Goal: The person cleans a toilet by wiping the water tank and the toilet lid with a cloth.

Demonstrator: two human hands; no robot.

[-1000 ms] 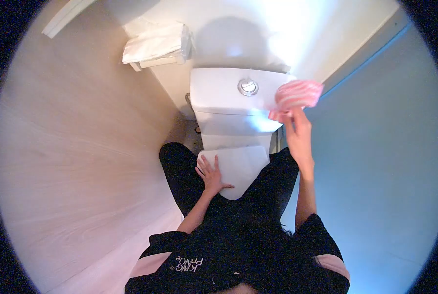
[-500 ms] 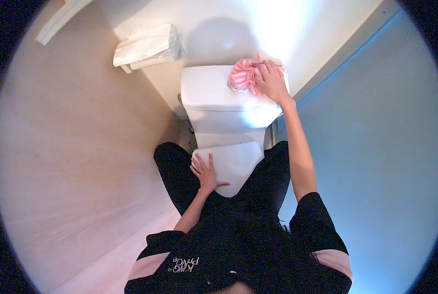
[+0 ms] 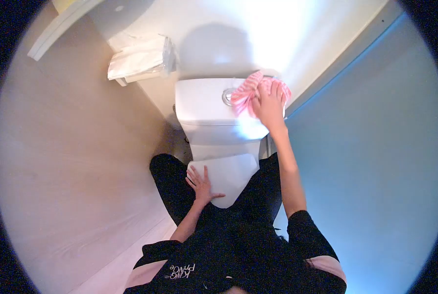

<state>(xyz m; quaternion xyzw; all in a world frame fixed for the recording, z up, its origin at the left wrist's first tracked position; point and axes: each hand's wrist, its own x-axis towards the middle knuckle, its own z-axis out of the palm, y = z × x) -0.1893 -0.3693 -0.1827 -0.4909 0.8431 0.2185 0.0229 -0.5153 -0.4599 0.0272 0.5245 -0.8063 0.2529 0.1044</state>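
Pink-and-white striped cloth (image 3: pixel 247 93) lies bunched on the right part of the white toilet tank top (image 3: pixel 199 100). My right hand (image 3: pixel 269 105) presses on it, fingers over the fabric. Just left of the cloth is the round flush button (image 3: pixel 228 97), its right edge close to the fabric. On the closed white toilet lid (image 3: pixel 229 179), my left hand (image 3: pixel 203 187) rests flat with its fingers spread, at the lid's left side, holding nothing.
At the upper left, a holder with white paper (image 3: pixel 138 59) is on the wall. A pale rail or ledge (image 3: pixel 60 30) juts in at the top left. Walls stand close on both sides, and my black-clad legs straddle the toilet.
My right hand has brought the raised cloth down onto the tank top and shifted it slightly rightward off the flush button. My left hand stays on the lid. The view has shifted slightly.
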